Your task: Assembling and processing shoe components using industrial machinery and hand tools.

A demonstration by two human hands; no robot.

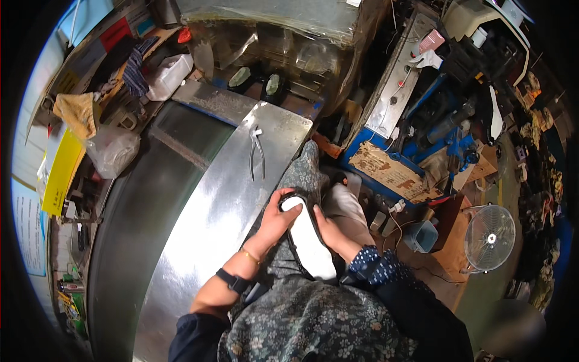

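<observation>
A shoe with a white bottom (309,244) and a dark upper edge lies upturned over my lap, on the floral apron (313,314). My left hand (278,220) wraps its far end, the thumb pressing on the white face. Along its right side rests my right hand (330,232), the fingers hidden beneath and the thumb by the rim. Both hands grip the shoe. Metal pliers (257,154) lie on the shiny metal tabletop (199,241), ahead and to the left of my hands.
Two dark shoes (272,87) with pale green stuffing sit beyond the tabletop. A dark conveyor belt (139,223) runs along the left. On the right stand a blue machine (386,163), a grey bin (421,236) and a round fan (490,238). A plastic bag (113,151) hangs at left.
</observation>
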